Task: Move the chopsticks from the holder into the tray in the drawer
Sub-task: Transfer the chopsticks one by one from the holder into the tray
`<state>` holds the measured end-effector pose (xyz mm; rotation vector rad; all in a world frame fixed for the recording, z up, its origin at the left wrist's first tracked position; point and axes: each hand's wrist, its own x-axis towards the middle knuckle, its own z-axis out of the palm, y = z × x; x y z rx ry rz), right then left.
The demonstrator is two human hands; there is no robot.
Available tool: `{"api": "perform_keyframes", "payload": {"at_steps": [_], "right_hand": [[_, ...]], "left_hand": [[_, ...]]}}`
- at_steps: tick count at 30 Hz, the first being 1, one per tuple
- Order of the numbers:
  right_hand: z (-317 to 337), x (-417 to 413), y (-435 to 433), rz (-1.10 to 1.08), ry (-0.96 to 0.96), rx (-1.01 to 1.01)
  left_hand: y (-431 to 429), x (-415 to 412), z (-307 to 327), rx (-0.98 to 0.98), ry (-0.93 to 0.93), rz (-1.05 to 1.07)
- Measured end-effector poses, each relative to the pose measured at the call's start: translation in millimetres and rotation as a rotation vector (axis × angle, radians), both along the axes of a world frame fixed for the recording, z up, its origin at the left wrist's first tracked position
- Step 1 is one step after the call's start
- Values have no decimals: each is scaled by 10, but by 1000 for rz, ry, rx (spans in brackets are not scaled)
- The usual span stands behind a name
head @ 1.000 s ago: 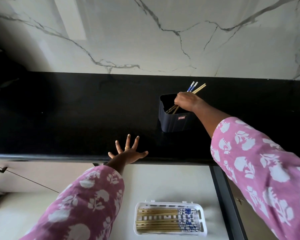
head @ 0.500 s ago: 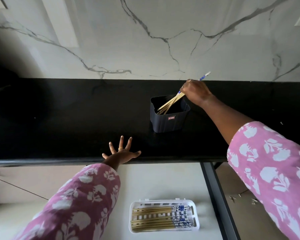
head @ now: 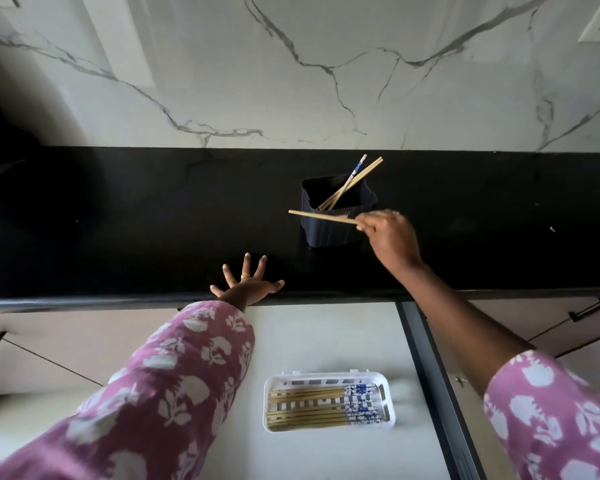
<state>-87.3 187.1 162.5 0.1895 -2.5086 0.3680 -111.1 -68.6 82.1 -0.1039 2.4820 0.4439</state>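
Note:
A dark square holder (head: pixel 336 230) stands on the black counter (head: pixel 136 220). A few chopsticks (head: pixel 352 183) lean in it, their ends poking out toward the back right. My right hand (head: pixel 388 237) pinches one wooden chopstick (head: pixel 321 216), held level in front of the holder and pointing left. My left hand (head: pixel 246 284) rests flat with spread fingers on the counter's front edge. Below, in the open drawer (head: pixel 326 341), a white tray (head: pixel 329 426) holds several chopsticks (head: pixel 312 405) with blue-patterned ends, lying side by side.
A marble-patterned wall (head: pixel 291 74) rises behind the counter. The drawer's dark right side rail (head: pixel 433 382) runs beside the tray. Closed cabinet fronts with dark handles (head: pixel 589 310) lie to the right and left.
My right hand has lifted one chopstick out of the holder and drawn it forward and down, now level in front of the holder. The left hand has stayed on the counter edge.

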Motion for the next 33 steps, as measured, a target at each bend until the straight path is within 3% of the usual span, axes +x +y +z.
{"api": "perform_keyframes", "payload": {"at_steps": [5,10,13,18,25,33], "right_hand": [[-634,437,-259,58,-96,-138],[-1241,931,-399,79,-592,-243],[-1521,1197,-494,204,-721,-175],[-1898,1503,-543,245,-952,146],[-2137,1587,-607,244,-949,207],[-2292,1597,-712,136,-1095,174]], "left_hand": [[17,8,-23,8,15,11],[20,12,-39,8,27,16],[11,-3,-41,12,24,18],[12,-14,-40,2,19,6],[21,-42,-71,2,12,16],[35,-73,-88,-11,7,15]]}}
